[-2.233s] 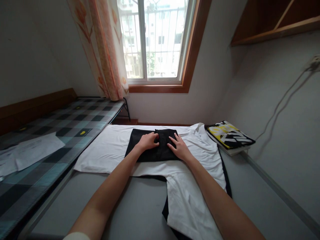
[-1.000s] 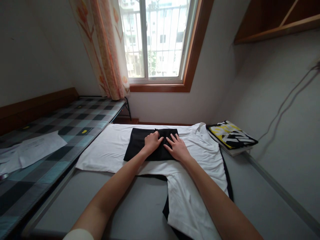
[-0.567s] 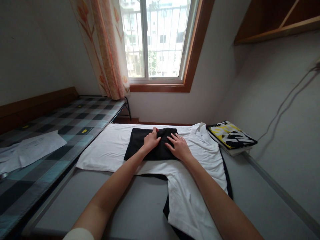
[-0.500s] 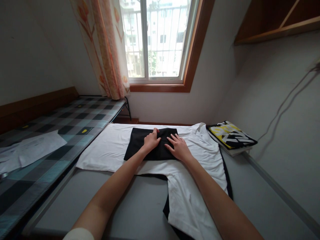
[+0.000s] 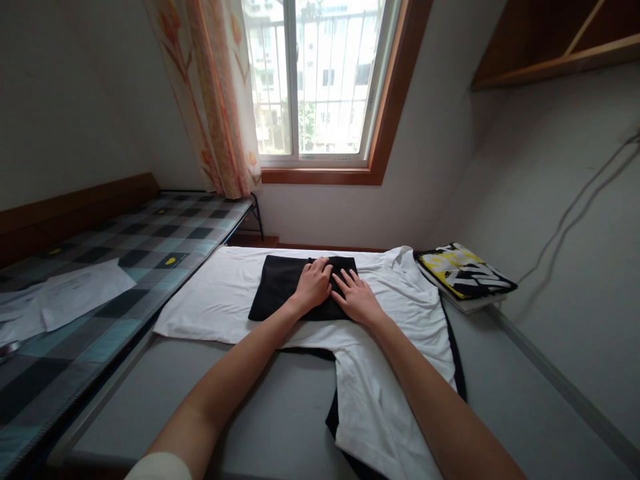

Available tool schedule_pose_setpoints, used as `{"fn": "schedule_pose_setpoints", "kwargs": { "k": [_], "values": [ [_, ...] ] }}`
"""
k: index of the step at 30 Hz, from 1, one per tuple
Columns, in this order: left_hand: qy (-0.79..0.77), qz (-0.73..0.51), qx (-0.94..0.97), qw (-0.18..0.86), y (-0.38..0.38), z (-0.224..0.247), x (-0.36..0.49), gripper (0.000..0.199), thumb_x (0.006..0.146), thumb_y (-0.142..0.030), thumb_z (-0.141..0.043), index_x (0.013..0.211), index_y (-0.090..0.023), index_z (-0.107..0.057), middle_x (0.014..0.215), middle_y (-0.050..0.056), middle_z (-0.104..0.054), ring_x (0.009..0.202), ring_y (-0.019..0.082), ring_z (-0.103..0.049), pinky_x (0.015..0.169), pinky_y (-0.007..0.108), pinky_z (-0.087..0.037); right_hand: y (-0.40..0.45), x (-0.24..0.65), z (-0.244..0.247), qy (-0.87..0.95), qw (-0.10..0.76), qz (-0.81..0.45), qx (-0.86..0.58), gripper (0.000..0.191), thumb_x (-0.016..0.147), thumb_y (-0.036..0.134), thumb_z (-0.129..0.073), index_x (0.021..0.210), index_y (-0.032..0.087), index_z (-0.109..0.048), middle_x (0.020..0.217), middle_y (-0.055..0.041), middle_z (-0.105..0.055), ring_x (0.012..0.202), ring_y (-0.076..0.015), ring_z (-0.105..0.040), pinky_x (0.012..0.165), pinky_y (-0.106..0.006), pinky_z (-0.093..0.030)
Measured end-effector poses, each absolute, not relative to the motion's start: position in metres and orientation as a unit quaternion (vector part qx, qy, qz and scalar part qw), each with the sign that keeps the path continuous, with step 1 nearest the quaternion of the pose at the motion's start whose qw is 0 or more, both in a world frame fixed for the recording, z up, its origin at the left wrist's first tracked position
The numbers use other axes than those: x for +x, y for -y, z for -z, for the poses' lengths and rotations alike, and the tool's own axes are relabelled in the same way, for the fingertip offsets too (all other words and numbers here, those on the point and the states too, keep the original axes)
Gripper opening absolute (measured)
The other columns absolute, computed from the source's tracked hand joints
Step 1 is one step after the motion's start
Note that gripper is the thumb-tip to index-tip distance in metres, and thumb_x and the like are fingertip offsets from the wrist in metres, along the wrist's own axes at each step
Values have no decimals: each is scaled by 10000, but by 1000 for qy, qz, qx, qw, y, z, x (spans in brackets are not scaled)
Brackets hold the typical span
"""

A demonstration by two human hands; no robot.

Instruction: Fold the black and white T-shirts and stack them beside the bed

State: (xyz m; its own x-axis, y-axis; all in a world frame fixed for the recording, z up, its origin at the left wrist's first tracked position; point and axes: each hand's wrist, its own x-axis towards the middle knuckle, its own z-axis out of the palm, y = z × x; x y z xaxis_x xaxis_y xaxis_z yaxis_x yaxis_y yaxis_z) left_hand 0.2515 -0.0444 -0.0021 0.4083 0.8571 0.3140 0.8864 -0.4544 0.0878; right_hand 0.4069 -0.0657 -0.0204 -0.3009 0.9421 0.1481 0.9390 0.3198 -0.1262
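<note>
A black folded cloth (image 5: pixel 280 287) lies flat on a spread white shirt (image 5: pixel 210 293). My left hand (image 5: pixel 314 283) rests on the cloth's middle, its fingers slightly bent and a little apart, holding nothing. Right beside it, my right hand (image 5: pixel 356 295) lies on the cloth's right part with fingers spread. The shirt's sleeve (image 5: pixel 370 400) reaches toward me under my right forearm, and black fabric shows beneath the shirt's edges.
A folded black, white and yellow garment (image 5: pixel 465 270) sits on a stack at the right. On the left, papers (image 5: pixel 85 293) lie on a checkered bed (image 5: pixel 195 233). The grey surface (image 5: pixel 280 413) extends toward me. A shelf (image 5: pixel 565 67) hangs upper right.
My left hand has moved right across the black cloth, closer to my right hand. My right hand has barely shifted. The cloth and shirt look unchanged.
</note>
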Motion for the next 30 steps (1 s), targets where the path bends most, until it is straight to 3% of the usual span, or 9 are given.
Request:
{"fn": "schedule_pose_setpoints", "kwargs": {
  "k": [6, 9, 18, 22, 25, 30],
  "values": [
    [523, 119, -844, 9, 39, 21, 248, 534, 946, -288, -312, 1450, -123, -368, 1532, 108, -360, 1437, 203, -261, 1174, 381, -171, 58, 414, 22, 777, 208, -55, -591, 507, 926, 393, -412, 1386, 208, -521, 1455, -78, -480, 1367, -235, -392, 1102, -402, -336],
    [528, 117, -841, 9, 39, 21, 248, 541, 945, -304, -318, 1465, -160, -358, 1538, 85, -353, 1447, 199, -241, 1186, 393, -135, 53, 421, 24, 744, 263, -59, -611, 509, 933, 420, -394, 1362, 190, -546, 1456, -105, -474, 1348, -244, -419, 1080, -406, -368],
    [516, 104, -850, 9, 41, 16, 248, 553, 934, -303, -342, 1463, -143, -362, 1540, 106, -344, 1448, 222, -236, 1185, 432, -146, 56, 421, 32, 782, 147, -36, -604, 650, 935, 539, -383, 1462, 159, -411, 1577, -122, -244, 1448, -307, -202, 1125, -463, -266],
    [564, 153, -811, 31, 42, 16, 251, 588, 893, -320, -437, 1454, -155, -382, 1574, 112, -265, 1467, 306, -138, 1183, 501, -116, 56, 417, 30, 773, 132, -35, -619, 680, 940, 540, -356, 1467, 112, -390, 1578, -135, -237, 1453, -310, -180, 1130, -460, -253],
    [603, 173, -779, -19, 39, 18, 254, 640, 877, -395, -485, 1467, -182, -359, 1593, 116, -202, 1457, 370, -127, 1154, 569, -161, 55, 416, 32, 766, 129, -32, -629, 677, 937, 531, -358, 1465, 110, -393, 1577, -135, -239, 1451, -316, -184, 1129, -463, -256],
    [570, 194, -794, -79, 35, 19, 254, 635, 887, -502, -475, 1456, -241, -370, 1574, 73, -275, 1461, 330, -142, 1157, 571, -160, 56, 415, 32, 766, 122, -25, -630, 656, 935, 483, -382, 1468, 101, -389, 1573, -140, -246, 1440, -330, -211, 1126, -454, -260]
  ]
}}
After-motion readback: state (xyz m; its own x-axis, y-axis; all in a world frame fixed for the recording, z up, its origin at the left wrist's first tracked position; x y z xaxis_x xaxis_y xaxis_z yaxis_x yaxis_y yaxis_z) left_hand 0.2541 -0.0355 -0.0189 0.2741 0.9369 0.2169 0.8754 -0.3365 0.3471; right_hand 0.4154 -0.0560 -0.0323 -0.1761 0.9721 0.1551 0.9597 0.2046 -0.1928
